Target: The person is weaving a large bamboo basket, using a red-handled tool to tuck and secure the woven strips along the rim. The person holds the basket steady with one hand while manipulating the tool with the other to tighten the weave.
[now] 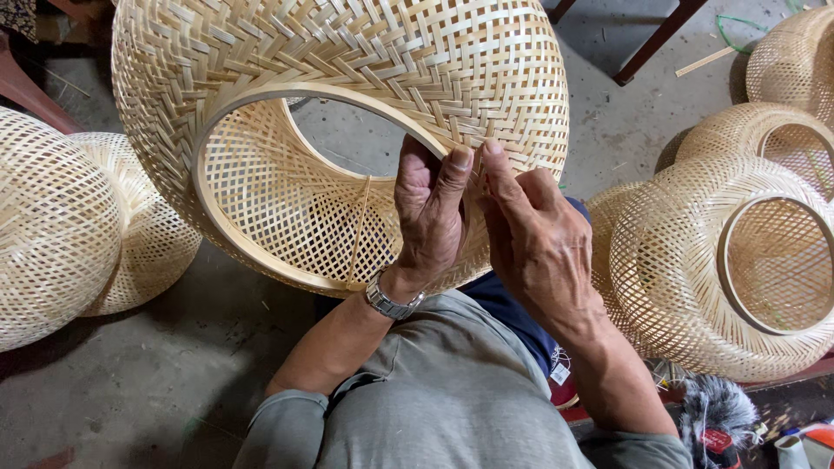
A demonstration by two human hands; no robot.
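A large round woven bamboo shade (347, 61) rests against my lap, its ring-shaped opening (208, 217) turned toward me. My left hand (426, 217), with a metal wristwatch, grips the ring's right side, thumb and fingers pinched on the rim. My right hand (534, 243) presses beside it, its fingertips on the same stretch of rim and weave. A thin bamboo strip (358, 230) stands upright inside the shade near my left hand.
Two woven shades (52, 226) sit on the concrete floor (156, 373) at the left. Several more shades (730, 260) are piled at the right. Dark wooden furniture legs (656, 39) stand at the top right. A furry grey object (717, 412) lies at the bottom right.
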